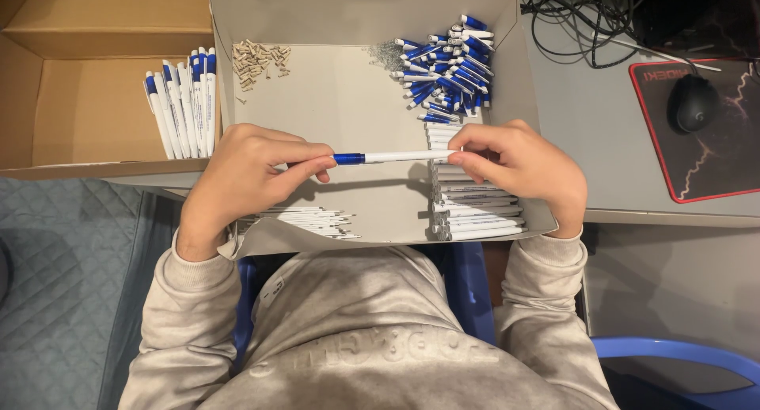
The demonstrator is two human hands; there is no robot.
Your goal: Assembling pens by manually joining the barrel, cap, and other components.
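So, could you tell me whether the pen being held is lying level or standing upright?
Level: the pen runs sideways between left hand and right hand.

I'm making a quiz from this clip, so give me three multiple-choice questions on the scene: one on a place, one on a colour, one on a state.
1. Where do the finished pens lie?
A. In the brown box on the left
B. On the mouse pad
C. On the floor

2. What colour are the loose caps?
A. Red
B. Blue
C. Green

3. How is the pen held?
A. By the left hand alone
B. Lying loose in the tray
C. Level, between the left hand and right hand

Answers:
1. A, a row of them rests against the box's right wall.
2. B, the heap at the tray's far right is blue.
3. C, fingers of each hand pinch one end.
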